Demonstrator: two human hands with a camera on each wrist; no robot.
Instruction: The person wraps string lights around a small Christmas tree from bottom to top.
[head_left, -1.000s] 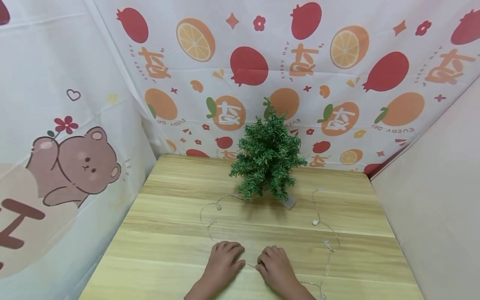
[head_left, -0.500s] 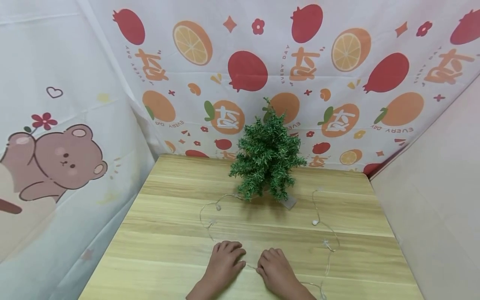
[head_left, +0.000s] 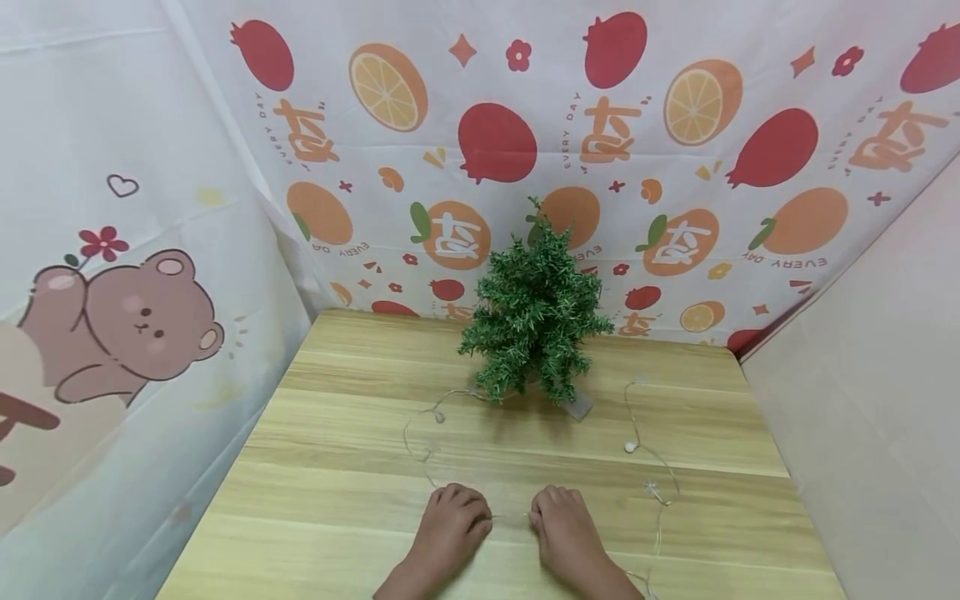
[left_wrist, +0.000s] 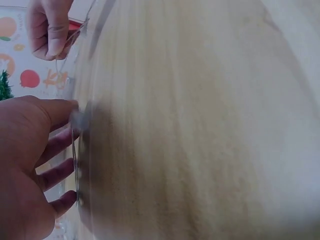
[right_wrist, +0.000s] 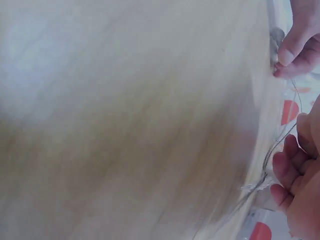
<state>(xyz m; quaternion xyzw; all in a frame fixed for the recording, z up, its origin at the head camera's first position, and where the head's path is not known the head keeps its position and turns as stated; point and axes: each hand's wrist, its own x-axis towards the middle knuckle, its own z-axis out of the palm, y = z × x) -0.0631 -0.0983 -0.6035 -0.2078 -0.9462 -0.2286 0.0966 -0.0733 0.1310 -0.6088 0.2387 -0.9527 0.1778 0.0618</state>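
A string of fairy lights (head_left: 631, 447), thin wire with small bulbs and snowflake shapes, loops over the table in front of a small green artificial Christmas tree (head_left: 534, 312). My left hand (head_left: 450, 533) pinches the wire near the table's front, with a blurred bulb (left_wrist: 79, 120) beside its thumb in the left wrist view. To its right, my right hand (head_left: 567, 529) pinches the same string between thumb and curled fingers. A short stretch of wire spans the gap between the hands. In the right wrist view, more wire trails from the right hand past a clear ornament (right_wrist: 256, 187).
The wooden table (head_left: 337, 517) meets a fruit-print cloth (head_left: 420, 150) behind the tree. A bear-print cloth (head_left: 247, 333) hangs on the left, and a pale wall (head_left: 862, 400) stands on the right. A flat grey piece (head_left: 579, 406) lies at the tree's foot.
My right hand has moved slightly right and away from me, widening the gap between the hands. My left hand stays nearly in place. The wire loop on the left has shifted slightly right.
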